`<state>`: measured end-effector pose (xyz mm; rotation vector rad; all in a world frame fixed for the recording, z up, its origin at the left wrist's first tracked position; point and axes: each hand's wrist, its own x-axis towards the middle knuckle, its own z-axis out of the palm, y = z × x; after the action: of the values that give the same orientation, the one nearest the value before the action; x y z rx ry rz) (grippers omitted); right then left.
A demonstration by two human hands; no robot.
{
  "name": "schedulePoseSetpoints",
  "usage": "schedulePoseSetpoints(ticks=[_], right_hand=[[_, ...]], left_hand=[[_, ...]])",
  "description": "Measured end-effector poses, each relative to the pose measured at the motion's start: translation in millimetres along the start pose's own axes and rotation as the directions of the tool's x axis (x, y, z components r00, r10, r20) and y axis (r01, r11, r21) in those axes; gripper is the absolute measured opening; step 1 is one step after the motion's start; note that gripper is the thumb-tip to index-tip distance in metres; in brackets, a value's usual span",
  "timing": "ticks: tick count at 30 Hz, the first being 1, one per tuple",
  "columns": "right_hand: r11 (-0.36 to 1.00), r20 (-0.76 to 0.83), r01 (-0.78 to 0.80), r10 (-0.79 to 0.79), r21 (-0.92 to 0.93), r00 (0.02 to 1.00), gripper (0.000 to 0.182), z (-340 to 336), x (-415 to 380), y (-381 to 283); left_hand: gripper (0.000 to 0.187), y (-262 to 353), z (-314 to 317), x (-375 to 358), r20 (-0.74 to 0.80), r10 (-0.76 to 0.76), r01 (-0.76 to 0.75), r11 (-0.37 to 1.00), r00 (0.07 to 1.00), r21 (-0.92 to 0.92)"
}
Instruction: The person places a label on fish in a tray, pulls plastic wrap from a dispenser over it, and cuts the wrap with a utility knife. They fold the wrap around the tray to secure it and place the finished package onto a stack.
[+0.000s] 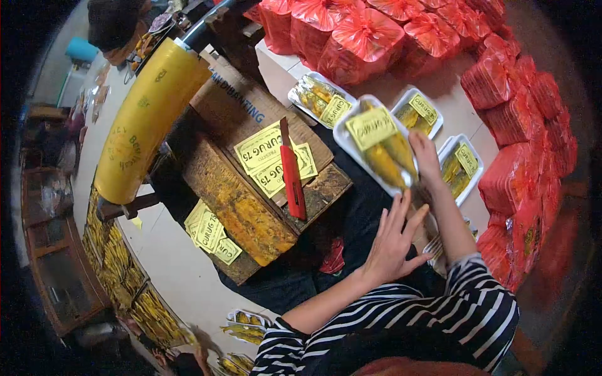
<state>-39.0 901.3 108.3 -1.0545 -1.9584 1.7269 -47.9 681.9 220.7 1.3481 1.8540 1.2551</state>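
Note:
My right hand (pixel 427 161) grips the right edge of a white foam tray of yellow fish (pixel 387 156), which is tilted and slightly blurred. A yellow paper label (pixel 371 128) lies across the fish. Just below the tray's lower end is my left hand (pixel 395 241), its fingers spread and nothing visible in it. Similar packed trays surround the held one: one tray (pixel 313 94) behind it, another tray (pixel 419 111) to its right, and a further tray (pixel 461 168) beside my right wrist.
A red cutter knife (pixel 292 182) rests on labels on a stained wooden block (pixel 232 210). The large yellow film roll (pixel 147 119) stands to the left. Stacks of red plastic-wrapped packs (pixel 508 119) line the back and right. Rows of fish (pixel 119 269) lie at far left, near another person's hand (pixel 199 356).

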Motion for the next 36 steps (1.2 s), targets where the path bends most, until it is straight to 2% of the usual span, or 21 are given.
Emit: schedulePoseSetpoints(ticks=[3, 4, 5, 8, 9, 11, 12, 14, 16, 18, 20, 23, 24, 26, 28, 30, 32, 33, 34, 35, 36], right_hand=[[0.987, 0.016, 0.161, -0.161, -0.006, 0.987, 0.026, 24, 84, 13], [0.973, 0.012, 0.213, -0.213, -0.092, 0.977, 0.026, 36, 108, 11], [0.948, 0.013, 0.266, -0.268, -0.176, 0.963, 0.027, 50, 129, 8], [0.938, 0.076, 0.283, -0.273, -0.198, 0.959, 0.032, 94, 185, 30], [0.911, 0.04, 0.274, -0.275, -0.307, 0.961, 0.034, 106, 197, 39], [0.827, -0.014, 0.245, -0.292, -0.506, 0.956, 0.039, 128, 212, 54], [0.769, 0.061, 0.249, -0.265, -0.588, 0.962, 0.044, 129, 206, 46], [0.699, 0.024, 0.326, -0.405, -0.637, 0.914, 0.041, 140, 193, 37], [0.476, 0.121, 0.326, -0.41, -0.817, 0.904, 0.035, 136, 174, 13], [0.525, 0.117, 0.662, -0.729, -0.535, 0.674, 0.029, 136, 148, -21], [0.71, 0.246, 0.693, -0.655, -0.123, 0.715, 0.027, 142, 98, -84], [0.322, 0.6, 0.909, -0.683, -0.265, 0.417, 0.032, 163, 42, -154], [0.168, 0.697, 0.955, -0.655, -0.242, 0.292, 0.035, 174, 36, -163], [-0.012, 0.79, 0.961, -0.573, -0.276, 0.22, 0.046, 200, 26, -169], [-0.081, 0.845, 0.933, -0.457, -0.352, 0.279, 0.054, 215, 27, -167], [-0.108, 0.841, 0.883, -0.378, -0.456, 0.388, 0.058, 223, 39, -164], [0.002, 0.846, 0.891, -0.314, -0.454, 0.431, 0.05, 229, 103, -133], [0.129, 0.847, 0.894, -0.285, -0.43, 0.449, 0.043, 228, 131, -118], [0.335, 0.828, 0.868, -0.309, -0.365, 0.468, 0.038, 229, 158, -103], [0.522, 0.808, 0.809, -0.333, -0.272, 0.486, 0.033, 230, 180, -90], [0.735, 0.752, 0.672, -0.39, -0.093, 0.531, 0.029, 231, 204, -76]], left_hand=[[0.077, 0, -10, -9, -0.028, 0.001, -0.005, 0.989, 1.0, -0.147], [0.075, -3, -12, -14, -0.037, -0.004, -0.004, 0.976, 0.999, -0.216], [0.07, -5, -15, -20, -0.064, -0.016, 0.003, 0.982, 0.998, -0.189], [0.067, -12, -27, -44, -0.035, -0.155, 0.143, 0.961, 0.987, -0.235], [0.065, -15, -30, -52, -0.052, -0.195, 0.175, 0.949, 0.979, -0.261], [0.061, -19, -36, -69, -0.095, -0.288, 0.245, 0.917, 0.953, -0.315], [0.06, -22, -38, -79, -0.119, -0.337, 0.282, 0.899, 0.934, -0.334], [0.057, -26, -41, -101, -0.161, -0.434, 0.35, 0.856, 0.886, -0.381], [0.047, -23, -48, -117, -0.27, -0.519, 0.384, 0.821, 0.811, -0.423], [0.043, -30, -45, -139, -0.386, -0.6, 0.44, 0.789, 0.701, -0.428], [0.041, -29, -47, -152, -0.493, -0.644, 0.484, 0.765, 0.585, -0.425], [0.041, -39, -45, -178, -0.657, -0.582, 0.459, 0.804, 0.48, -0.377], [0.041, -42, -47, -185, -0.7, -0.576, 0.444, 0.804, 0.422, -0.394], [0.043, -48, -51, -210, -0.807, -0.504, 0.471, 0.817, 0.307, -0.332], [0.041, -49, -54, -243, -0.895, -0.427, 0.582, 0.763, 0.13, -0.28], [0.044, -62, -43, -283, -0.923, -0.363, 0.538, 0.756, -0.129, -0.373], [0.044, -86, -20, -328, -0.793, -0.409, 0.386, 0.712, -0.451, -0.586], [0.044, -104, -2, -356, -0.677, -0.438, 0.247, 0.701, -0.592, -0.669], [0.043, -116, 13, -382, -0.537, -0.47, 0.093, 0.686, -0.7, -0.722], [0.04, -117, 17, -402, -0.264, -0.512, -0.147, 0.628, -0.817, -0.764], [0.037, -119, 17, -425, 0.031, -0.538, -0.386, 0.563, -0.842, -0.731]])
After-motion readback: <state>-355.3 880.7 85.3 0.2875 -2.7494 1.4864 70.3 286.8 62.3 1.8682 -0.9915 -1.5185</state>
